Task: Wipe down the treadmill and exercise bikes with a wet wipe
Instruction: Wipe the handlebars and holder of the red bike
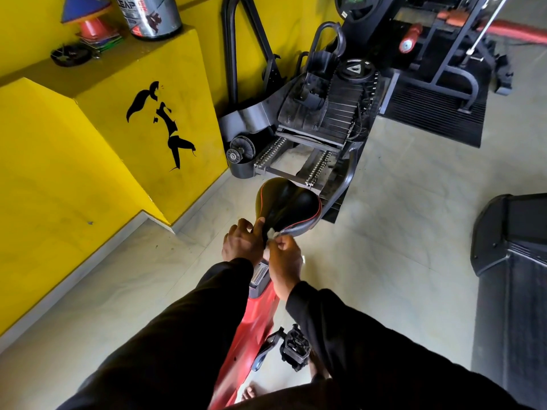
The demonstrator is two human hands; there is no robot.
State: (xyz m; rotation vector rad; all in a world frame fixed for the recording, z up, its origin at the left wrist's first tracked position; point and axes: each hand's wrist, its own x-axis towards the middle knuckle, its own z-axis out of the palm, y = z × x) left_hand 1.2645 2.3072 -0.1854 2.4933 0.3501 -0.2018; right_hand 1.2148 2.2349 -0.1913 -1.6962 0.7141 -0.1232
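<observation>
At frame centre, just below the middle, sits the black bike saddle (285, 207) w/ red stitching, nose end pointing toward the person at 6 o'clock. Left hand (241, 242) grips the saddle's narrow end from the 9 o'clock side, thumb up against the edge, other fingers curled underneath. Right hand (282, 257) pinches a small white wet wipe (271, 233) vs. the saddle nose, fingers clenched on it. Both arms in black sleeves (183, 329). Red bike frame (254, 324) runs down toward 6 o'clock under the hands; black pedal (294, 349) at approx. 5 o'clock of the hands. Yellow wall (74, 161) at 9 o'clock, stair-climber machine (319, 113) at 12, treadmill (515, 279) edge at 3. Pale tiled floor (399, 208) all round.
</observation>
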